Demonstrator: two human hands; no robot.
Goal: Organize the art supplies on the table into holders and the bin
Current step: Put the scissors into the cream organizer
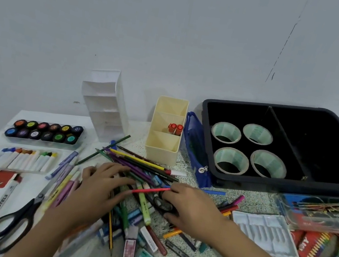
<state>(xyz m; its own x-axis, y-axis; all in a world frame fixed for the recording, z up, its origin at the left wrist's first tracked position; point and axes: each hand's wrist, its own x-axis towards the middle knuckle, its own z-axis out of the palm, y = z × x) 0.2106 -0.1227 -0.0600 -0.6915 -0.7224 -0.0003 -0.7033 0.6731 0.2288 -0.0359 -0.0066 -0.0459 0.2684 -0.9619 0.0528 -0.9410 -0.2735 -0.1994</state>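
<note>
**Both hands in the pencil heap**

Our left hand (104,182) lies flat with fingers spread on the heap of pencils and pens (141,166) mid-tabletop. Our right hand (190,209) pinches one end of a red pencil (148,190) over the heap. Behind stand the cream holder (161,151), with two orange-capped markers (175,128) in its middle compartment, and the black bin (267,183), which holds four tape rolls (233,155).

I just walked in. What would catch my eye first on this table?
The heap of coloured pencils and markers mid-table, with the left hand and right hand on it. Back right, a black bin holds four tape rolls in its left compartment. Left of it, a cream holder has two orange-capped markers in its middle compartment.
</note>
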